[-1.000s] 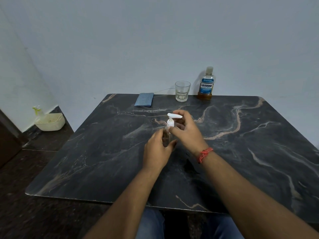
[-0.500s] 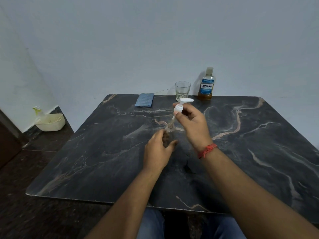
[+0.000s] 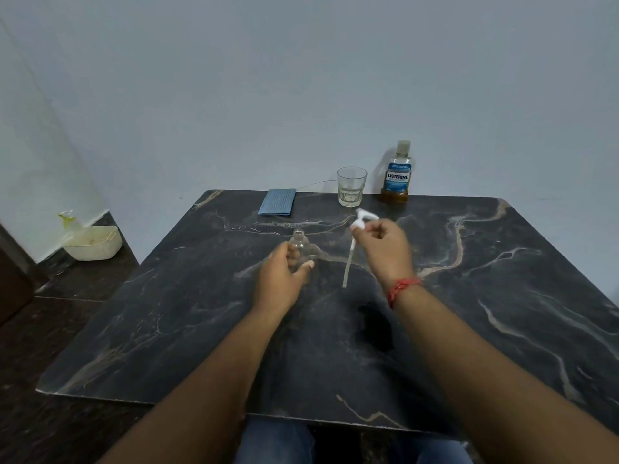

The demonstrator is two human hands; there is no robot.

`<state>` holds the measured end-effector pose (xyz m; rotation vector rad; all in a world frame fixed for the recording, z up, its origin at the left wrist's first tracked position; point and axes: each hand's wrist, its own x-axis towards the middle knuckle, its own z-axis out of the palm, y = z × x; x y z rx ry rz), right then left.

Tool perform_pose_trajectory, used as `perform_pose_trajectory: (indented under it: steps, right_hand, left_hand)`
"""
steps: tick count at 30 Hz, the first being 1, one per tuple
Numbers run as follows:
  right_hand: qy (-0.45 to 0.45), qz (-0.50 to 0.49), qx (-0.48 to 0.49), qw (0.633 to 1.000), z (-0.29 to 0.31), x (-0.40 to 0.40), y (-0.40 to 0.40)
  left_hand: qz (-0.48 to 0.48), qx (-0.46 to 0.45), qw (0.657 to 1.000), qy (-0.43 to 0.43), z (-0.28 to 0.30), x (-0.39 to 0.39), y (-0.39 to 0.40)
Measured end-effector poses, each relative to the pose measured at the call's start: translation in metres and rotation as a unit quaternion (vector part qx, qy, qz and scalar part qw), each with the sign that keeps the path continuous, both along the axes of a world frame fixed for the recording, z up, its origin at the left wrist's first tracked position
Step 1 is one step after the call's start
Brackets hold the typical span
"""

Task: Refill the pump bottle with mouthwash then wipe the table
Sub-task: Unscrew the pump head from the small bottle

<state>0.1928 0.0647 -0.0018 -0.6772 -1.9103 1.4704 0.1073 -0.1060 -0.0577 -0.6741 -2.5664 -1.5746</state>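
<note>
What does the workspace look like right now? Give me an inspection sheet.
Surface: dark marble table, a dark patch near the middle.
Job's things: clear pump bottle upright, neck open; pump head with its dip tube lifted clear of it; mouthwash bottle capped at the far edge; folded blue cloth untouched.
Clutter: drinking glass beside the mouthwash.
Hands: left hand holds the pump bottle; right hand pinches the pump head.
Cables: thin wire behind the glass.
Surroundings: cream basket with a spray bottle on the floor ledge, left.
</note>
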Motion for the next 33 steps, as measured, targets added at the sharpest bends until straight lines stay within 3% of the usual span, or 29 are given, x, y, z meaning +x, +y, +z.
perform_pose_trajectory:
  steps: [6,13,19,33]
  right_hand:
    - [-0.173,0.034,0.149,0.973,-0.031,-0.061,-0.001]
    - [-0.229,0.044,0.273,0.933,-0.031,-0.144,-0.01]
    - [-0.277,0.042,0.291,0.915,-0.04,-0.188,-0.001]
    - [-0.288,-0.014,0.31,0.906,-0.058,-0.191,-0.013]
  left_hand:
    - [0.028,-0.001,0.999,-0.037,0.007,-0.073,-0.007]
    - [0.036,0.006,0.998,-0.043,0.009,-0.14,0.004]
    - [0.043,0.009,0.998,-0.044,0.005,-0.17,0.012]
    - [0.035,0.002,0.999,-0.039,-0.002,-0.17,0.008]
